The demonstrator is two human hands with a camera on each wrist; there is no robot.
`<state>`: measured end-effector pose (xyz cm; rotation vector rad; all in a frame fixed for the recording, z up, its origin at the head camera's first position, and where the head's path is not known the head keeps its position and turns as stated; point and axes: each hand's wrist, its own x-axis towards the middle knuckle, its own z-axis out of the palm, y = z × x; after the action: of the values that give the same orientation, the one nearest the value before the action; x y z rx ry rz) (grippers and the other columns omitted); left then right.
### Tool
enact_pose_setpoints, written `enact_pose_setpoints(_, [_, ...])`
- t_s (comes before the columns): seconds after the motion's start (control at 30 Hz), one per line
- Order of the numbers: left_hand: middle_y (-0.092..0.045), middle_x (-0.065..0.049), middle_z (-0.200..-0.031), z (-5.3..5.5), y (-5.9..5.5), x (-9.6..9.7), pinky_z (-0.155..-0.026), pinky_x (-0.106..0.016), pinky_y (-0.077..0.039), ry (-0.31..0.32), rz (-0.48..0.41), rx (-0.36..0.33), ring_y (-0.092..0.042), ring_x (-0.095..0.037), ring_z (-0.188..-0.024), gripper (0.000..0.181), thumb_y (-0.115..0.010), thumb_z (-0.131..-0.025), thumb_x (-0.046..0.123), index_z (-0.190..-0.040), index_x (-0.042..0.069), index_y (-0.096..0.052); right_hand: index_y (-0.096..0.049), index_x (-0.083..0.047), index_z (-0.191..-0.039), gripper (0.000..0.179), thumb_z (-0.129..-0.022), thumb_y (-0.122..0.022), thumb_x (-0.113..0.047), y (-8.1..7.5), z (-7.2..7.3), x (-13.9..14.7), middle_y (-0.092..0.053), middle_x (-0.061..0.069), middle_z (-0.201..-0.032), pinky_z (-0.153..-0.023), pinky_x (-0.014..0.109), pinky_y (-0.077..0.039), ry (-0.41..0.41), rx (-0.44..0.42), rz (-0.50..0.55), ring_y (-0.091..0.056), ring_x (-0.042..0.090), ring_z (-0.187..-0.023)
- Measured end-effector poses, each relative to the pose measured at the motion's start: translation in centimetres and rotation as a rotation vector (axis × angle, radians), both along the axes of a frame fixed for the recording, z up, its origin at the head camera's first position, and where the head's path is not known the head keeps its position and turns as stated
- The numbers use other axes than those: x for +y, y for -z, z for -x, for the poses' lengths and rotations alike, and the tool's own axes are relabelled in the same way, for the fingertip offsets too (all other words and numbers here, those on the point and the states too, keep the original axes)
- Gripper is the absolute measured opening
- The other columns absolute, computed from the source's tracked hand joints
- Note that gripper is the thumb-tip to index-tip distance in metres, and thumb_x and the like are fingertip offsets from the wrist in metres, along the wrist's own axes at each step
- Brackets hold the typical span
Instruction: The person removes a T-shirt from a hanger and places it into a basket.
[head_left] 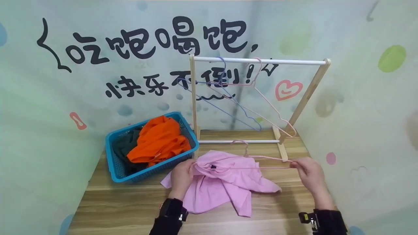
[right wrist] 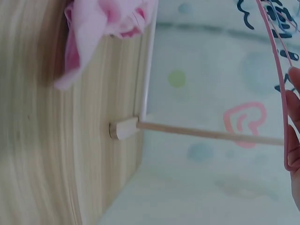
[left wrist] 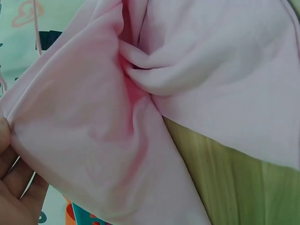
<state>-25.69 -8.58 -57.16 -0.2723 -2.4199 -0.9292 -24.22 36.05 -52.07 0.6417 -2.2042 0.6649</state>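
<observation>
A pink garment (head_left: 209, 195) lies bunched on the wooden table, part of it lifted. My left hand (head_left: 182, 176) pinches its upper left edge between thumb and fingers; in the left wrist view the cloth (left wrist: 84, 108) hangs in folds from that hand (left wrist: 18, 183). A pink hanger (head_left: 274, 168) runs into the garment, so its left end is hidden by cloth. Its hook points up and away from me. At the hanger's bare right end, my right hand (head_left: 309, 173) grips the corner. The right wrist view shows the fingers (right wrist: 293, 103) around the hanger (right wrist: 281, 84).
Left of the garment stands a blue basket (head_left: 110, 160) with an orange garment (head_left: 160, 138) and dark cloth (head_left: 124, 147) inside. Behind is a rack (head_left: 294, 62) of wooden posts and white bars. A blue hanger (head_left: 224, 67) and another pink hanger (head_left: 267, 99) hang from it. Walls flank the table.
</observation>
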Motion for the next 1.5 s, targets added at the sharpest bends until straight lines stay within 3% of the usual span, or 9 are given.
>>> enact_pose_setpoints(0.2, [-0.074,-0.005,-0.102,0.0,0.2,-0.5,-0.092,-0.045,-0.051,-0.041,-0.116,-0.179,-0.068,-0.029,-0.096,0.015,-0.064,-0.097,0.015,-0.107,0.012,-0.075,-0.070,0.001,-0.080,0.006,-0.077,-0.074,0.005,-1.4,-0.1,1.5,-0.069,0.009,-0.073,-0.070,0.034,-0.043,0.017,0.017,0.023,-0.062,0.030,-0.069])
enact_pose_setpoints(0.27, [-0.074,-0.004,-0.104,0.1,0.5,-0.8,-0.093,-0.045,-0.051,-0.053,-0.132,-0.203,-0.068,-0.028,-0.097,0.016,-0.064,-0.097,0.016,-0.108,0.012,-0.075,-0.070,0.001,-0.080,0.007,-0.077,-0.073,0.007,-1.7,-0.2,1.8,-0.069,0.010,-0.073,-0.072,0.030,-0.043,0.019,0.029,0.052,-0.062,0.027,-0.070])
enact_pose_setpoints(0.47, [-0.074,-0.010,-0.101,0.0,1.9,-1.2,-0.083,-0.048,-0.053,-0.074,-0.058,-0.131,-0.069,-0.034,-0.092,0.017,-0.066,-0.095,0.012,-0.109,0.009,-0.074,-0.071,0.002,-0.079,0.007,-0.084,-0.069,0.007,-2.1,-0.3,1.9,-0.068,0.011,-0.070,-0.077,0.009,-0.041,0.012,0.019,0.164,-0.059,-0.005,-0.078])
enact_pose_setpoints(0.6, [-0.072,-0.015,-0.107,-0.1,2.4,-1.0,-0.088,-0.050,-0.051,-0.041,-0.050,-0.130,-0.066,-0.037,-0.097,0.025,-0.067,-0.093,0.010,-0.117,0.005,-0.070,-0.069,0.001,-0.077,0.011,-0.085,-0.068,0.007,-2.2,-0.2,1.9,-0.067,0.012,-0.070,-0.078,0.008,-0.040,0.025,0.014,0.191,-0.057,-0.011,-0.079])
enact_pose_setpoints(0.83, [-0.056,-0.024,-0.136,-0.5,2.9,-0.2,-0.107,-0.054,-0.036,-0.004,0.025,-0.216,-0.051,-0.041,-0.125,0.052,-0.067,-0.094,0.019,-0.139,-0.003,-0.052,-0.066,0.004,-0.078,0.012,-0.089,-0.065,0.007,-2.8,-0.3,1.8,-0.067,0.012,-0.070,-0.077,0.009,-0.037,0.137,-0.003,0.303,-0.053,-0.015,-0.077])
enact_pose_setpoints(1.03, [-0.045,-0.027,-0.145,-1.0,3.4,0.8,-0.108,-0.062,-0.029,0.011,0.060,-0.216,-0.040,-0.048,-0.133,0.064,-0.070,-0.093,0.028,-0.145,0.000,-0.046,-0.065,0.007,-0.079,0.018,-0.095,-0.062,-0.002,-4.1,-0.2,2.1,-0.061,-0.024,-0.075,-0.076,0.009,-0.041,0.289,-0.045,0.455,-0.056,-0.015,-0.075])
enact_pose_setpoints(1.13, [-0.043,-0.026,-0.148,-1.4,3.7,1.4,-0.107,-0.067,-0.027,0.008,0.094,-0.209,-0.035,-0.051,-0.135,0.067,-0.070,-0.091,0.034,-0.146,0.004,-0.046,-0.064,0.007,-0.081,0.022,-0.097,-0.061,-0.008,-4.6,0.2,2.6,-0.056,-0.034,-0.076,-0.077,0.010,-0.040,0.350,-0.038,0.497,-0.055,-0.015,-0.075])
enact_pose_setpoints(1.5, [-0.035,-0.024,-0.153,-2.5,4.6,3.4,-0.107,-0.071,-0.020,0.010,0.232,-0.245,-0.026,-0.051,-0.140,0.076,-0.071,-0.086,0.050,-0.148,0.013,-0.047,-0.065,0.008,-0.091,0.032,-0.100,-0.058,-0.021,-5.3,0.4,5.0,-0.058,-0.030,-0.072,-0.078,0.014,-0.040,0.483,-0.094,0.671,-0.058,-0.010,-0.072])
